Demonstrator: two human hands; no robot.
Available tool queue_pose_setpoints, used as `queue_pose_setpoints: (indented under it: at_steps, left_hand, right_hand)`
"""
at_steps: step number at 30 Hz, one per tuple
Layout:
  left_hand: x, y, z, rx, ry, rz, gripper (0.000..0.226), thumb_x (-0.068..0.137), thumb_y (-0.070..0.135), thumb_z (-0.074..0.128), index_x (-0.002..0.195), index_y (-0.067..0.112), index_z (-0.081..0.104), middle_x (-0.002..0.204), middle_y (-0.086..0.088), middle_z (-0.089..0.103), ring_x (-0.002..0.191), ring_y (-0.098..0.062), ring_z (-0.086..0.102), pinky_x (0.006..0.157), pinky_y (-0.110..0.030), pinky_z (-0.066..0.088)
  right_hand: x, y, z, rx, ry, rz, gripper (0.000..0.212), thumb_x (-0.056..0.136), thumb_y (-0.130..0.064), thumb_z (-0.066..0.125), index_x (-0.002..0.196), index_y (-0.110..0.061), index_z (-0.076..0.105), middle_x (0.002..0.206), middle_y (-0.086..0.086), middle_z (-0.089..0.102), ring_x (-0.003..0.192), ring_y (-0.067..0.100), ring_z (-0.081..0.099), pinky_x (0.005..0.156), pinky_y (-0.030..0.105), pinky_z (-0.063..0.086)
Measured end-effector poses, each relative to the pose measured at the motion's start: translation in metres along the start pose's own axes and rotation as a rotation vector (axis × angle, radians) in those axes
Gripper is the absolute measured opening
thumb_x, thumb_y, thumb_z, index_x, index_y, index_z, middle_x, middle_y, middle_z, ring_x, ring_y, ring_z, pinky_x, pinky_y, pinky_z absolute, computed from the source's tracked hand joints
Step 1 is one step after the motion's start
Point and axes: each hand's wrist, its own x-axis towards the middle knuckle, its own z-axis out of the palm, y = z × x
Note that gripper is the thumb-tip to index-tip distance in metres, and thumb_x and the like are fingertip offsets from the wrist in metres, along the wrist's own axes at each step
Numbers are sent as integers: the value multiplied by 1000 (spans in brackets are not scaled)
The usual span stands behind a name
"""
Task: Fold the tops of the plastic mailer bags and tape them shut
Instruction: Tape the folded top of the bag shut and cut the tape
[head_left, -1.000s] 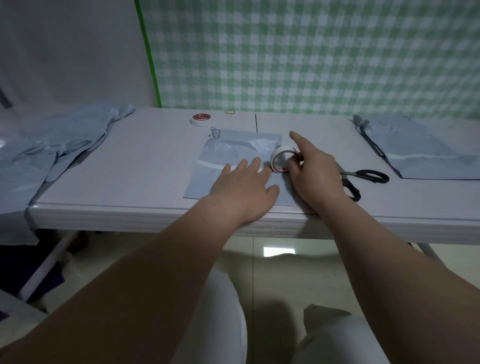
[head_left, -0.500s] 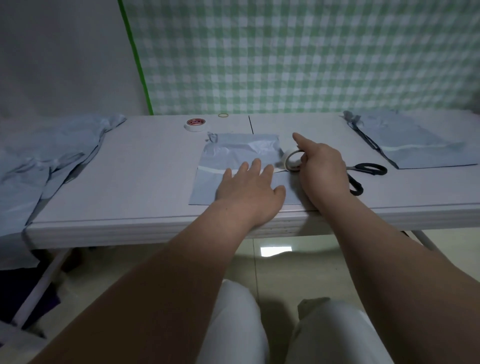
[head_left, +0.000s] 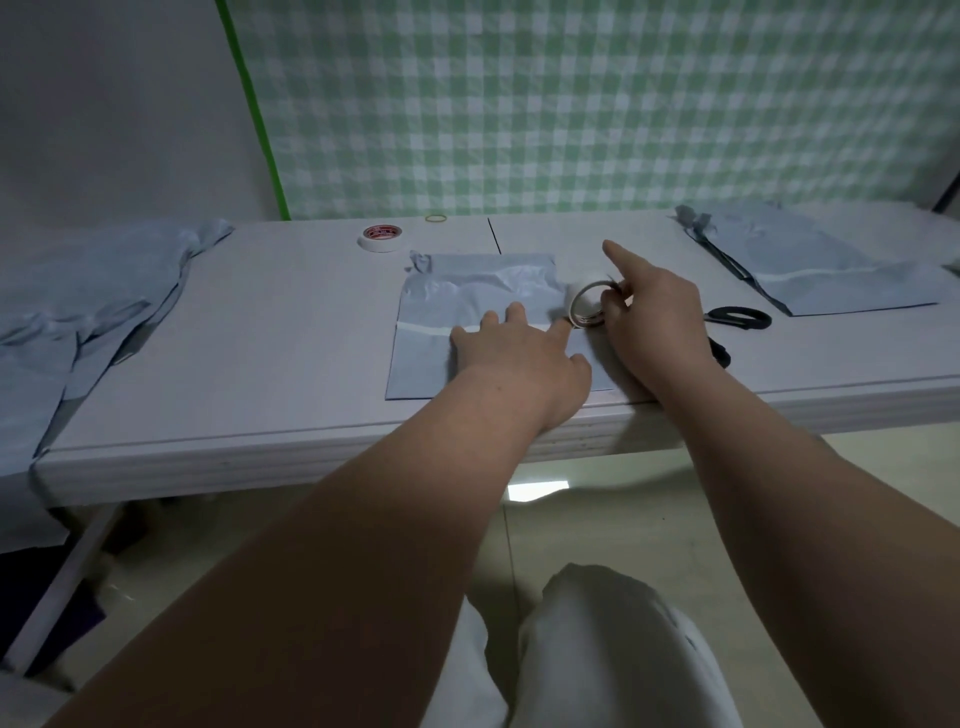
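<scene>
Pressing flat, fingers spread, left hand (head_left: 514, 358) pins mailer (head_left: 478, 291); right hand (head_left: 649, 317), at 3 o'clock, grips tape roll (head_left: 586, 306).

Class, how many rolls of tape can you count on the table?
2: one roll held upright by the right hand at the mailer; one lying flat near the far edge.

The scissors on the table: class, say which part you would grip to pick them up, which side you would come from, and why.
Grip the black handle loops of the scissors, coming from the right and above. The loops lie flat on the table and point away from the right hand; that hand covers the blade end, where it holds the tape roll beside the mailer bag.
</scene>
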Motion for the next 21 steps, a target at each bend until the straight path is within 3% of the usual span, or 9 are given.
queue_pose_setpoints:
  at_steps: [2, 5, 9, 13, 21]
  left_hand:
    - [0, 1, -1, 5, 1, -1, 56, 97, 48, 18, 151, 35, 11, 159, -13, 6, 143, -36, 13, 111, -61, 16]
    - [0, 1, 0, 16, 3, -3, 56, 97, 49, 18, 151, 34, 10, 159, -14, 5, 143, -37, 12, 111, -61, 15]
    - [0, 2, 0, 52, 13, -8, 56, 97, 49, 17, 150, 34, 12, 158, -16, 6, 142, -38, 14, 111, -63, 8]
    - [-1, 2, 1, 66, 14, -20, 57, 97, 51, 15, 151, 34, 9, 159, -15, 2, 144, -37, 9, 110, -64, 0]
    - [-2, 5, -2, 75, -25, -37, 56, 97, 50, 13, 151, 37, 2, 160, -14, -2, 145, -38, 5, 108, -67, 0]
  right_hand:
    - [-1, 1, -1, 42, -4, 8, 46, 94, -12, 47, 138, -24, 48, 114, 9, 66, 100, 24, 59, 83, 17, 35]
    - [-2, 0, -1, 77, -36, 11, 44, 95, -10, 45, 135, -27, 52, 126, 4, 62, 113, 18, 56, 84, 8, 30]
    - [-3, -4, -1, 84, -43, 51, 54, 90, -1, 36, 134, -28, 53, 118, 4, 64, 102, 18, 57, 87, 21, 40]
    - [-4, -6, -1, 20, 9, 72, 61, 84, 2, 34, 136, -26, 51, 111, 10, 62, 104, 27, 56, 91, 35, 44]
    - [-5, -4, -1, -57, 40, 84, 59, 87, 3, 36, 138, -23, 48, 113, 14, 53, 104, 29, 52, 80, 26, 33]
